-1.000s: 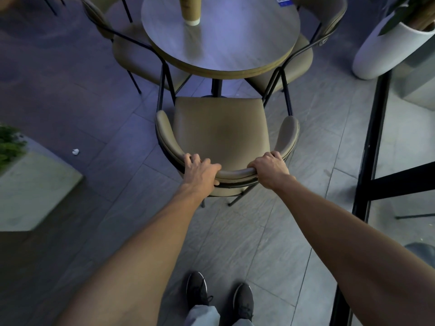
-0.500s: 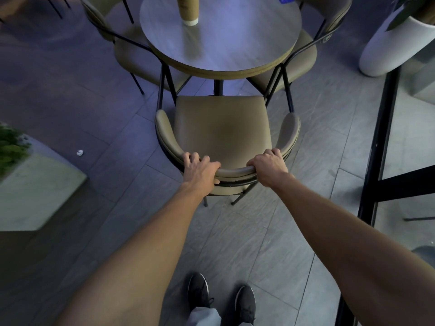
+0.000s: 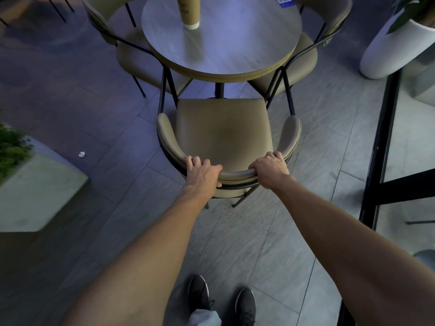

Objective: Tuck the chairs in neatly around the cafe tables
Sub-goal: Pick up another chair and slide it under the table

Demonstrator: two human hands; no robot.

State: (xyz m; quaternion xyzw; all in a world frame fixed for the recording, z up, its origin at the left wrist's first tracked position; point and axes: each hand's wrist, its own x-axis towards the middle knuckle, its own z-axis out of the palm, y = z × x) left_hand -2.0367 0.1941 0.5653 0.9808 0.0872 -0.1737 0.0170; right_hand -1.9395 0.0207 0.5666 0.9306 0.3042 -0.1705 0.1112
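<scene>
1. The near chair (image 3: pixel 223 137) sits a touch closer to the round table (image 3: pixel 221 41) than a second ago; its seat's front edge now lies just short of the tabletop rim, and the view has crept forward with it.
2. Both hands keep their hold on the curved backrest: the left hand (image 3: pixel 202 174) is wrapped over the top rail, fingers curled onto the inner side, and the right hand (image 3: pixel 270 169) is clenched around the rail further along.
3. Two more chairs flank the table, the left chair (image 3: pixel 131 55) and the right chair (image 3: pixel 303 57), already pushed under; their black metal legs stand either side of the near chair's seat front.
4. A tan cup (image 3: pixel 189 10) stands on the table, with a blue sticker (image 3: pixel 282 1) by the far rim.
5. Around: a white planter (image 3: pixel 388 50), a concrete planter box (image 3: pixel 35 194), and a paper scrap (image 3: pixel 81 154) on the grey tile floor.
6. The seats are padded, smooth olive-tan; the tabletop is grey wood-grain.
</scene>
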